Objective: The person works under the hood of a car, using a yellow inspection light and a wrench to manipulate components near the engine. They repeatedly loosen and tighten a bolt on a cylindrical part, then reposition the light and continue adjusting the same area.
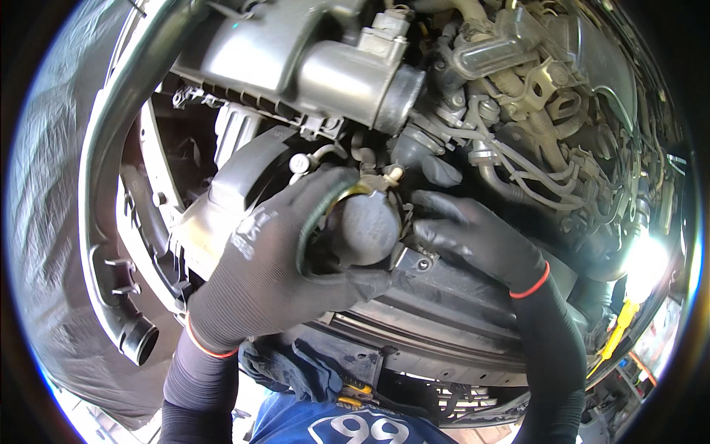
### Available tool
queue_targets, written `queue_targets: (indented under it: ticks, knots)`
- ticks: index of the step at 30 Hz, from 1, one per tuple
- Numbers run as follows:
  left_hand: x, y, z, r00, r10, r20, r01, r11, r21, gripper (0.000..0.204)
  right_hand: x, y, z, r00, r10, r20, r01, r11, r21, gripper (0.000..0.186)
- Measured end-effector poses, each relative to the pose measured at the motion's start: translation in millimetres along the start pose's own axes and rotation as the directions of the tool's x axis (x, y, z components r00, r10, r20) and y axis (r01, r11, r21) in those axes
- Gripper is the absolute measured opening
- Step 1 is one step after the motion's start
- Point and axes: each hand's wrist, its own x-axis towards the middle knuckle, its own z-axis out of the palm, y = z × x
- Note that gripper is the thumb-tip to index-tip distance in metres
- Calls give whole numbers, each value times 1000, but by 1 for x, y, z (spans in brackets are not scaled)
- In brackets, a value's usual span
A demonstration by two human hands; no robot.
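- Find the disc (pixel 367 231) on the near side of the air box (pixel 255 59).
- Note left hand (pixel 270 259) clamped around its left rim; right hand (pixel 481 240) just beside, fingers curled, cannot tell whether gripping.
- Probably rigid, fairly heavy, dusty; best held by the rim.

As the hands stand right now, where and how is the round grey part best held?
Probably the round grey part is best held around its curved rim, from the left, where the left hand arches around it; its broad face offers little to pinch.
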Motion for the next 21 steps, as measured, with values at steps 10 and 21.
queue_targets:
  ticks: [10,21]
  knots:
    - [-5,-32,18,972,159,-170,-127,974,185,71,-9,-27,20,996,70,-56,-74,993,-88,81]
    - [-5,-38,27,876,323,-358,-233,934,272,61,-30,-4,65,791,-437,-429,84,771,-631,41]
